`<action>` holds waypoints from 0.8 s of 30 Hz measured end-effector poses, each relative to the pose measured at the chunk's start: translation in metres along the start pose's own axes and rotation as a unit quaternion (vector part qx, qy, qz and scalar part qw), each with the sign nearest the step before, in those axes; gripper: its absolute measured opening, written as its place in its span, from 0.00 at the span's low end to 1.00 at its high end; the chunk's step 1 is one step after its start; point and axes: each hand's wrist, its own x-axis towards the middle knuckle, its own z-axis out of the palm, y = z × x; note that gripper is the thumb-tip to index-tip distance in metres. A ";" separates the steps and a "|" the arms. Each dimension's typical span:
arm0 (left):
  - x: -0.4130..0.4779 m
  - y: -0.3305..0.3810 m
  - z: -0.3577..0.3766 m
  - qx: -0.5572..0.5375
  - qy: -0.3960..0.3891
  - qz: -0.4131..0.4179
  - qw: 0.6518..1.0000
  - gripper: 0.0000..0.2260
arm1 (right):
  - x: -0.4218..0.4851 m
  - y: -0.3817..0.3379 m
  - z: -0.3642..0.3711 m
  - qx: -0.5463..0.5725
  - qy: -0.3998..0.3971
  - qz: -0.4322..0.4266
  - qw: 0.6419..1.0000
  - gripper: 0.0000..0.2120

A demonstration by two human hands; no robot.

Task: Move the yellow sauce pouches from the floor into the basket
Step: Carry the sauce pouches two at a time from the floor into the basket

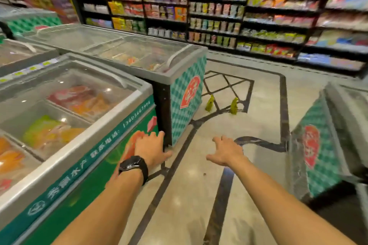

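While two pouches (209,103) (234,106) stand on floor (262,109) | left hand (151,149) spread | right hand (226,151) spread

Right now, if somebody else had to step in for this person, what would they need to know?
Left hand: open, holding nothing.
Right hand: open, holding nothing.
First pouch stands upright on the floor by the checkered freezer; second pouch stands beside it, apart. Both are ahead of the hands, untouched.
Basket: not in view.
Done: nothing that shows.
Left: pick up both pouches, find the basket, put them in.
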 end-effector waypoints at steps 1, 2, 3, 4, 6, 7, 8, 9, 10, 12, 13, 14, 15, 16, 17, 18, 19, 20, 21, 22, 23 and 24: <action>0.023 0.004 -0.001 0.001 -0.006 0.012 1.000 0.31 | 0.011 0.001 -0.007 0.004 0.000 0.014 1.000 0.37; 0.045 0.009 -0.002 -0.002 -0.011 0.023 1.000 0.32 | 0.022 0.001 -0.014 0.005 0.001 0.027 1.000 0.37; 0.065 0.014 -0.004 -0.009 -0.014 0.036 0.999 0.32 | 0.032 0.002 -0.020 0.005 0.008 0.037 0.999 0.37; 0.085 0.019 -0.004 -0.018 -0.014 0.049 0.999 0.33 | 0.043 0.003 -0.026 0.005 0.020 0.045 0.999 0.37; 0.117 0.031 -0.002 -0.040 -0.018 0.075 0.996 0.34 | 0.063 0.007 -0.037 0.006 0.036 0.058 0.998 0.36; 0.130 0.037 -0.002 -0.044 -0.021 0.088 0.995 0.34 | 0.071 0.011 -0.041 0.008 0.037 0.068 0.997 0.36; 0.142 0.043 -0.001 -0.042 -0.020 0.099 0.994 0.33 | 0.080 0.016 -0.044 0.012 0.038 0.080 0.996 0.36; 0.154 0.048 -0.001 -0.033 -0.019 0.107 0.994 0.33 | 0.090 0.022 -0.048 0.016 0.040 0.093 0.995 0.36; 0.167 0.052 -0.001 -0.023 -0.019 0.113 0.993 0.33 | 0.099 0.030 -0.050 0.020 0.039 0.106 0.993 0.35; 0.196 0.059 -0.001 -0.005 -0.025 0.121 0.992 0.33 | 0.121 0.047 -0.055 0.028 0.034 0.127 0.991 0.35; 0.211 0.062 -0.001 0.002 -0.026 0.125 0.992 0.32 | 0.134 0.056 -0.058 0.032 0.032 0.133 0.990 0.35; 0.226 0.065 -0.001 0.008 -0.027 0.127 0.991 0.33 | 0.148 0.064 -0.060 0.037 0.031 0.139 0.989 0.35; 0.240 0.069 -0.001 0.012 -0.028 0.127 0.991 0.33 | 0.163 0.073 -0.062 0.040 0.030 0.144 0.988 0.35; 0.255 0.074 -0.001 0.019 -0.028 0.125 0.992 0.34 | 0.179 0.081 -0.065 0.043 0.029 0.148 0.988 0.35; 0.272 0.079 -0.002 0.028 -0.028 0.124 0.991 0.34 | 0.196 0.088 -0.069 0.045 0.028 0.151 0.987 0.35; 0.290 0.085 -0.004 0.035 -0.029 0.123 0.991 0.34 | 0.214 0.096 -0.074 0.047 0.027 0.151 0.987 0.34; 0.308 0.092 -0.005 0.040 -0.028 0.123 0.991 0.33 | 0.233 0.104 -0.079 0.049 0.027 0.146 0.988 0.34; 0.327 0.100 -0.005 0.042 -0.026 0.123 0.991 0.32 | 0.253 0.114 -0.085 0.054 0.029 0.139 0.988 0.35; 0.345 0.108 -0.006 0.038 -0.028 0.121 0.992 0.31 | 0.272 0.124 -0.090 0.064 0.029 0.134 0.988 0.35; 0.362 0.118 -0.006 0.033 -0.037 0.115 0.992 0.30 | 0.290 0.135 -0.095 0.077 0.024 0.133 0.988 0.35; 0.378 0.128 -0.006 0.030 -0.045 0.106 0.993 0.30 | 0.309 0.147 -0.100 0.091 0.019 0.134 0.987 0.36; 0.394 0.137 -0.007 0.031 -0.050 0.099 0.993 0.30 | 0.326 0.159 -0.105 0.103 0.013 0.136 0.985 0.36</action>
